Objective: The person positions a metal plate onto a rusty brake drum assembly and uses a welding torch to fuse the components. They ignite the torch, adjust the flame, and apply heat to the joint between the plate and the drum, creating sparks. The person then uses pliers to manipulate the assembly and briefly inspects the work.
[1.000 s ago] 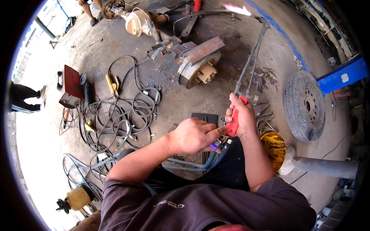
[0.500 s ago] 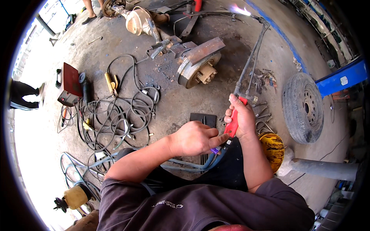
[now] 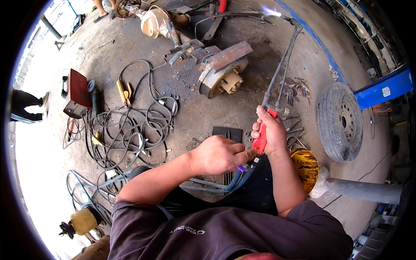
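My right hand [image 3: 273, 130] is wrapped round the red handle of a cutting torch [image 3: 281, 69]. Its long metal tubes run up and away to a bent head, where a blue-white flame [image 3: 271, 11] burns at the tip. My left hand [image 3: 219, 156] is closed, its index finger reaching to the handle's lower end. A small purple object [image 3: 241, 168] pokes out under its fingers; its kind is unclear. Blue hoses [image 3: 236, 182] run from the handle's base toward my lap. Ahead lies a vehicle axle with a wheel hub [image 3: 232, 81] and a rusty steel bar [image 3: 229, 58] on top.
A red welding machine [image 3: 78, 93], tangled black cables [image 3: 130, 130] and a yellow electrode holder [image 3: 124, 92] lie at left. At right are a tyre [image 3: 340, 121], a yellow bucket [image 3: 305, 171] and a blue post [image 3: 385, 89]. Other people's legs [image 3: 28, 106] show at the left edge.
The flame has become narrower and bluer. Both hands keep almost the same place on the torch; the view has shifted very slightly.
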Tool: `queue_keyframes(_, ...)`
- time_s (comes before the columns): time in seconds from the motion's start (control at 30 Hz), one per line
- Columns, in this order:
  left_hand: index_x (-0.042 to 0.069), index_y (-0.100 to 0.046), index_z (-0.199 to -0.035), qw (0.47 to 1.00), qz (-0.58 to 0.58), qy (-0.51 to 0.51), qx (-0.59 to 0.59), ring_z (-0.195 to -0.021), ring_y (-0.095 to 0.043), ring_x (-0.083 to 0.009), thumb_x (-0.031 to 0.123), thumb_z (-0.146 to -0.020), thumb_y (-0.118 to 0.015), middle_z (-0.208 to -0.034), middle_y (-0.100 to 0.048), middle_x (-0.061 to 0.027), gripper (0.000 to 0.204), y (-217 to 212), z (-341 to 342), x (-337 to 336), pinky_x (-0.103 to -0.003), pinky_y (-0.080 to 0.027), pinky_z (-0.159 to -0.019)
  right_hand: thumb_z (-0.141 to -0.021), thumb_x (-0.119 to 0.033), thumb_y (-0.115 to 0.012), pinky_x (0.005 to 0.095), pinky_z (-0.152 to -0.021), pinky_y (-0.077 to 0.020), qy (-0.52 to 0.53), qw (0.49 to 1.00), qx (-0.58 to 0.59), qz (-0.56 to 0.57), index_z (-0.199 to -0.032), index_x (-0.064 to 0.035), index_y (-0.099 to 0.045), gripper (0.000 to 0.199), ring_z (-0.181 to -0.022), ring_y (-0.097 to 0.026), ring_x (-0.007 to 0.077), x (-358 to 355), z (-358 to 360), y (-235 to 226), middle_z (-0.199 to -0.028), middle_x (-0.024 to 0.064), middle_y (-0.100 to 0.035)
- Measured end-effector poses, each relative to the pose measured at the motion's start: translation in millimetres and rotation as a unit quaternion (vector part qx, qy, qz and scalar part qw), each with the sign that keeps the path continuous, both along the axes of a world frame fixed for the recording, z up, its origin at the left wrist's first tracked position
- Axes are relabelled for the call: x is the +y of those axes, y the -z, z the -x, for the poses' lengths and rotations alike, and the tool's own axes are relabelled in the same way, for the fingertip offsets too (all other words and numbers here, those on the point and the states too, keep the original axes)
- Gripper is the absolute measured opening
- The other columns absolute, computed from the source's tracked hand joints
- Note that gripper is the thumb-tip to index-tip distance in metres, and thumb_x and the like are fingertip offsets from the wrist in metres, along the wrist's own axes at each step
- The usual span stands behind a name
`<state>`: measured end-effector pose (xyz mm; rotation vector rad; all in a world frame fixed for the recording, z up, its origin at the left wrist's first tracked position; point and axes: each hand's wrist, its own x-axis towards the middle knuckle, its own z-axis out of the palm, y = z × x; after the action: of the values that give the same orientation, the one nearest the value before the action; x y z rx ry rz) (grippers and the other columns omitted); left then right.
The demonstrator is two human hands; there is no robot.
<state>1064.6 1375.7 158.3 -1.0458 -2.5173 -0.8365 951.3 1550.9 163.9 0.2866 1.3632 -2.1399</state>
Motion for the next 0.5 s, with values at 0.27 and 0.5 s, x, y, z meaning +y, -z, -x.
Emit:
queue_keyframes(0.27,0.006,-0.061,-0.125,1.000,-0.019,-0.016,-0.014,-0.068,-0.066,-0.0260,0.032,-0.080,-0.075,-0.078,-0.060,-0.0056,0.054,-8.3,1.5,-6.7,-0.039,-0.055,-0.057,-0.091,-0.032,-0.078,0.0253,-0.047,-0.0411,-0.015,1.000,0.011,-0.011,-0.091,-0.0140,-0.055,0.029,-0.062,-0.053,0.0107,3.1,0.4,5.1,-0.077,-0.0021,-0.049)
queue_keyframes(0.5,0.002,-0.063,-0.126,0.995,-0.066,-0.076,-0.024,-0.066,-0.067,-0.0282,0.039,-0.075,-0.082,-0.077,-0.064,-0.0094,0.066,3.2,8.1,-26.8,-0.038,-0.053,-0.059,-0.092,-0.032,-0.076,0.0263,-0.049,-0.0426,0.000,0.999,0.052,-0.014,-0.095,-0.0106,-0.057,0.029,-0.064,-0.054,0.0120,3.4,-1.7,5.6,-0.081,0.0000,-0.051)
